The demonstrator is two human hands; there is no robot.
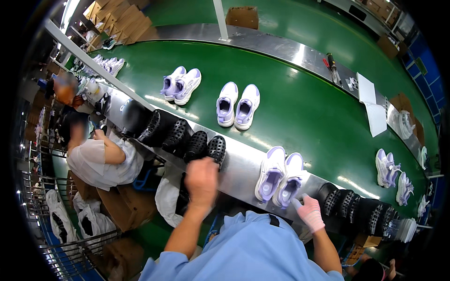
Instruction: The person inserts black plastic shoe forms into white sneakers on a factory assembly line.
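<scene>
Right hand (309,211), in a pale glove, has its fingers pinched on the heel of the nearer white-and-lilac sneaker (287,181), which sits paired on the steel ledge (239,164) beside the green conveyor belt (304,107). Left hand (201,180) is raised and blurred just below a row of black perforated shoe moulds (187,140); can't tell its finger state.
</scene>
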